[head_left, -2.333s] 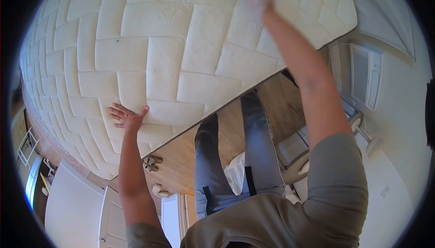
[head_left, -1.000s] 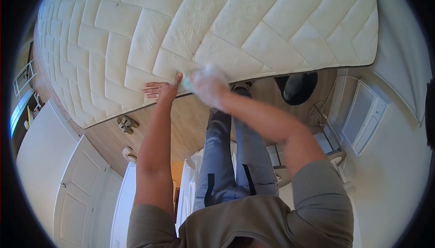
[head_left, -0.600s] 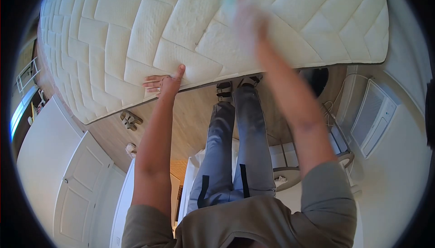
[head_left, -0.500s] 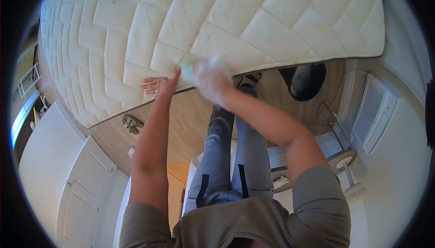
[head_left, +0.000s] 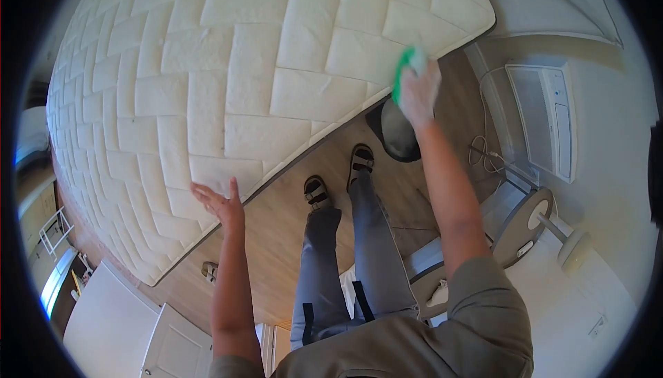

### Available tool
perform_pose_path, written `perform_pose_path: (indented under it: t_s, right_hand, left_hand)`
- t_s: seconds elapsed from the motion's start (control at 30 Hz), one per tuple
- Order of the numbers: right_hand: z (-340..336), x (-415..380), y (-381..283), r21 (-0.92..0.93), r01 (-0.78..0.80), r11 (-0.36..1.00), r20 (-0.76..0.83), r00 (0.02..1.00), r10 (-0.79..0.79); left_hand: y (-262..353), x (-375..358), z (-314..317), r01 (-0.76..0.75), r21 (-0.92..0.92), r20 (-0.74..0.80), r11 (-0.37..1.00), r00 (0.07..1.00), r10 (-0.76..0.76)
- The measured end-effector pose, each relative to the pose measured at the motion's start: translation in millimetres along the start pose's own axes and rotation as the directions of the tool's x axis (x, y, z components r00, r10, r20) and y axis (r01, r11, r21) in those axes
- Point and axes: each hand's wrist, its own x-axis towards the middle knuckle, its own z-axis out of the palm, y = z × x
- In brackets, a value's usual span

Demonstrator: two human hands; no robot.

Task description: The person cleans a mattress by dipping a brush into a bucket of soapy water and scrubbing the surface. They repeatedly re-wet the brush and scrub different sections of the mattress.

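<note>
A large cream quilted mattress point(head_left: 248, 67) fills the upper part of the view, its dark-edged border running diagonally over the floor. My left hand point(head_left: 219, 204) rests on the mattress near that border, fingers apart and holding nothing. On the right, my right hand point(head_left: 419, 93) is closed around a green brush-like object point(head_left: 402, 74) with white foam about it, at the mattress edge near its right corner. White foam also covers parts of my right hand, which is slightly blurred.
Below the right hand, a dark rounded object point(head_left: 399, 133) stands on the wooden floor point(head_left: 276, 240). A white appliance point(head_left: 545, 119) and a cable point(head_left: 483, 150) are at the right. A sandal point(head_left: 209, 271) lies left, and a white door point(head_left: 176, 347) is at lower left.
My right hand has moved right with the green object, towards the mattress corner. My left hand has come away from it and sits lower in view. The whole view has shifted and turned.
</note>
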Motion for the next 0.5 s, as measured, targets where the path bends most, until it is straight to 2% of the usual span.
perform_pose_path:
  t_s: [0.03,0.07,0.1,0.13,0.17,0.2,0.23,0.27,0.33,0.4,0.5]
  right_hand:
    - [-9,-29,25,-0.197,-0.144,0.97,-0.143,0.983,0.117]
    - [-9,-52,62,-0.342,-0.228,0.912,-0.055,0.973,0.222]
    - [-6,-67,98,-0.485,-0.291,0.825,0.014,0.94,0.34]
    - [2,-74,122,-0.493,-0.31,0.813,0.007,0.933,0.36]
    - [12,-77,145,-0.565,-0.293,0.772,0.138,0.888,0.438]
    - [24,-78,168,-0.628,-0.26,0.734,0.262,0.817,0.514]
    - [41,-78,192,-0.629,-0.275,0.727,0.259,0.807,0.53]
    - [61,-75,216,-0.619,-0.295,0.727,0.233,0.816,0.529]
    - [105,-63,280,-0.598,-0.328,0.731,0.206,0.819,0.536]
    - [154,-61,348,-0.702,0.096,0.706,0.511,0.759,0.404]
    - [210,-78,360,-0.637,0.175,0.751,0.597,0.729,0.336]
  left_hand:
    - [16,-3,8,-0.219,0.029,-0.039,0.975,0.975,0.22]
    - [38,-5,15,-0.225,0.027,-0.024,0.974,0.974,0.226]
    - [65,-5,20,-0.377,-0.015,0.005,0.926,0.926,0.377]
    - [85,-3,27,-0.517,-0.061,0.031,0.854,0.854,0.52]
    - [98,1,39,-0.525,-0.065,0.047,0.849,0.848,0.528]
    - [108,5,53,-0.63,-0.077,0.003,0.773,0.775,0.632]
    - [115,8,66,-0.725,-0.083,-0.04,0.684,0.688,0.725]
    - [117,9,77,-0.73,-0.082,-0.019,0.679,0.682,0.731]
    - [120,14,93,-0.778,-0.07,-0.115,0.624,0.628,0.77]
    - [121,12,98,-0.776,-0.008,-0.075,0.631,0.63,0.773]
    - [115,14,104,-0.788,0.031,-0.077,0.615,0.612,0.787]
